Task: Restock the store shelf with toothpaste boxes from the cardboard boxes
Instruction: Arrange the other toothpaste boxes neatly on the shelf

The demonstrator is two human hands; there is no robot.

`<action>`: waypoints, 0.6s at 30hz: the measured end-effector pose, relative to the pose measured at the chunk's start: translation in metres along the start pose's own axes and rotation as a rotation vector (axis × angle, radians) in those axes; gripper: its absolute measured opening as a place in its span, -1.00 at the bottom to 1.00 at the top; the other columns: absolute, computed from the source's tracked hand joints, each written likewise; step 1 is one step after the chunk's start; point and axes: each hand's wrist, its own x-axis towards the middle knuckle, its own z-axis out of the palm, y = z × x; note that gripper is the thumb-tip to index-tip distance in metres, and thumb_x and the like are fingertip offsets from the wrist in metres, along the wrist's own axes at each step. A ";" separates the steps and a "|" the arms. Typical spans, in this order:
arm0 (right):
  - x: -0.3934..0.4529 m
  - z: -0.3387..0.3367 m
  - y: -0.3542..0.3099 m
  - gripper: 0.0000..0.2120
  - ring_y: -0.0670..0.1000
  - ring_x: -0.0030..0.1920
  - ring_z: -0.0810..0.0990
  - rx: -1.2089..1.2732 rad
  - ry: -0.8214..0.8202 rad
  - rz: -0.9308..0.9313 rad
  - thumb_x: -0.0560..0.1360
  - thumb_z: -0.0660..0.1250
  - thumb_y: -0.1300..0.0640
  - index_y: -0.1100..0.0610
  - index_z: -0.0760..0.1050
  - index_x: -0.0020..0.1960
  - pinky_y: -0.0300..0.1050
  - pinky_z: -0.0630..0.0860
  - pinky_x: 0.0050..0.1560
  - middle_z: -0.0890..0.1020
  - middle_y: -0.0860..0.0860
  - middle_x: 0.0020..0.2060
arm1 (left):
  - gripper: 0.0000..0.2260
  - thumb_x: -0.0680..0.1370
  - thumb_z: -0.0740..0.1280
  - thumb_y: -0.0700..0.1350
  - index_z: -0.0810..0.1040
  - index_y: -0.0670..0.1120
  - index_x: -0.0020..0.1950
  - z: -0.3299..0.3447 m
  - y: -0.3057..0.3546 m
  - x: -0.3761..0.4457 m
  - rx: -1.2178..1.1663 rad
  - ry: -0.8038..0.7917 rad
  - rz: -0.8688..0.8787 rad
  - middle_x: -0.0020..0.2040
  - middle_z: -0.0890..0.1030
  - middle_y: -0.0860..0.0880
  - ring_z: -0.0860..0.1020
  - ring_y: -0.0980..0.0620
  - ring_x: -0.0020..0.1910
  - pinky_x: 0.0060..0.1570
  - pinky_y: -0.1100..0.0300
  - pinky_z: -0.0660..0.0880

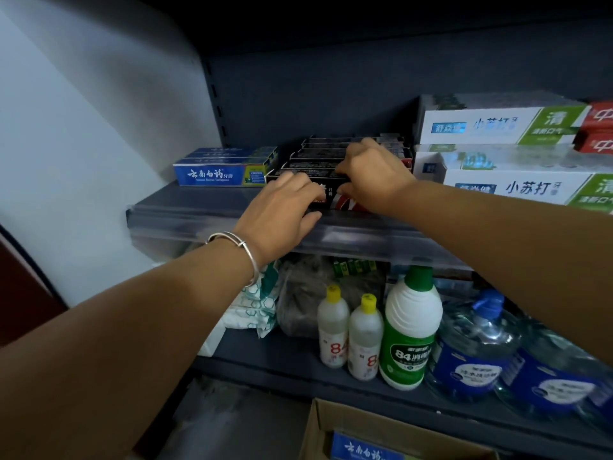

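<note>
Both your hands are up on the black toothpaste boxes, the stack sitting mid-shelf on the upper shelf; your left hand, silver bracelet at the wrist, lies over the front box's near edge with fingers curled on top and thumb underneath, so it grips that box; your right hand clamps the same front box from the right end, fingers bent over the top, thumb low against its face. Just left of the black stack, touching it, sit the blue toothpaste boxes; just right of it rise the white-and-green toothpaste boxes, piled higher, with red boxes beyond them. Below the black stack, on the lower shelf, stand two yellow-capped bottles, a green-capped bottle and blue-capped water jugs; lower still, an open cardboard box shows a blue toothpaste box inside.
</note>
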 end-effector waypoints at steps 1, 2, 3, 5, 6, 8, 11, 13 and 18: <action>-0.004 0.000 -0.001 -0.65 0.14 0.24 0.33 -0.013 0.016 -0.012 0.55 0.27 0.03 0.20 0.50 0.25 -0.01 0.33 0.21 0.47 0.13 0.16 | -0.75 0.54 0.30 -0.08 0.50 -0.11 0.19 0.000 0.003 -0.002 -0.001 -0.004 0.001 0.09 0.50 -0.07 0.40 -0.06 0.12 0.11 0.10 0.35; -0.009 -0.001 -0.002 -0.64 0.14 0.24 0.33 -0.020 0.029 -0.024 0.54 0.27 0.02 0.19 0.49 0.25 -0.01 0.32 0.22 0.47 0.13 0.17 | -0.74 0.54 0.30 -0.07 0.50 -0.11 0.19 -0.001 0.006 -0.003 0.000 -0.009 0.003 0.09 0.50 -0.07 0.40 -0.07 0.12 0.11 0.09 0.35; -0.016 -0.003 -0.003 -0.64 0.14 0.24 0.32 -0.019 0.036 -0.034 0.55 0.26 0.01 0.18 0.47 0.27 0.00 0.31 0.22 0.46 0.12 0.18 | -0.74 0.53 0.31 -0.06 0.49 -0.11 0.19 -0.001 0.010 -0.005 0.000 -0.016 0.003 0.10 0.49 -0.07 0.40 -0.08 0.11 0.11 0.07 0.36; -0.032 -0.007 -0.007 -0.61 0.15 0.25 0.32 -0.014 0.032 -0.047 0.55 0.24 0.01 0.16 0.44 0.31 0.02 0.28 0.22 0.45 0.12 0.21 | -0.72 0.51 0.33 -0.05 0.48 -0.12 0.19 -0.001 0.017 -0.010 -0.003 -0.021 -0.001 0.11 0.49 -0.08 0.41 -0.10 0.11 0.11 0.04 0.37; -0.042 -0.009 -0.009 -0.60 0.16 0.26 0.31 -0.019 0.027 -0.053 0.54 0.24 0.00 0.15 0.42 0.33 0.02 0.27 0.22 0.45 0.11 0.22 | -0.71 0.51 0.33 -0.04 0.48 -0.12 0.18 -0.002 0.023 -0.013 -0.006 -0.024 -0.003 0.11 0.48 -0.09 0.41 -0.11 0.11 0.11 0.03 0.36; -0.065 -0.013 -0.013 -0.58 0.16 0.27 0.31 -0.034 0.028 -0.055 0.53 0.25 -0.01 0.14 0.40 0.33 0.01 0.27 0.21 0.45 0.11 0.23 | -0.69 0.50 0.33 -0.03 0.47 -0.11 0.20 -0.001 0.034 -0.022 -0.014 -0.040 -0.001 0.12 0.47 -0.08 0.40 -0.10 0.14 0.12 0.04 0.35; -0.105 -0.015 -0.022 -0.57 0.16 0.26 0.31 -0.034 -0.013 -0.033 0.51 0.28 0.02 0.16 0.38 0.32 0.00 0.27 0.15 0.43 0.10 0.24 | -0.66 0.50 0.33 -0.02 0.44 -0.11 0.23 0.004 0.053 -0.038 -0.027 -0.086 0.001 0.15 0.45 -0.08 0.39 -0.09 0.15 0.11 0.04 0.33; -0.134 -0.010 -0.027 -0.56 0.15 0.25 0.31 -0.027 -0.086 -0.010 0.49 0.30 0.05 0.16 0.36 0.33 -0.02 0.28 0.14 0.43 0.10 0.24 | -0.62 0.50 0.34 0.01 0.41 -0.10 0.27 0.011 0.067 -0.051 -0.023 -0.134 -0.002 0.18 0.44 -0.08 0.39 -0.09 0.17 0.14 0.02 0.34; -0.200 0.027 -0.035 -0.54 0.16 0.24 0.34 -0.015 -0.314 0.072 0.48 0.31 0.09 0.16 0.33 0.33 0.01 0.31 0.16 0.42 0.11 0.24 | -0.56 0.48 0.34 0.04 0.37 -0.07 0.30 0.046 0.100 -0.090 -0.028 -0.278 -0.021 0.21 0.42 -0.08 0.38 -0.11 0.19 0.11 0.01 0.31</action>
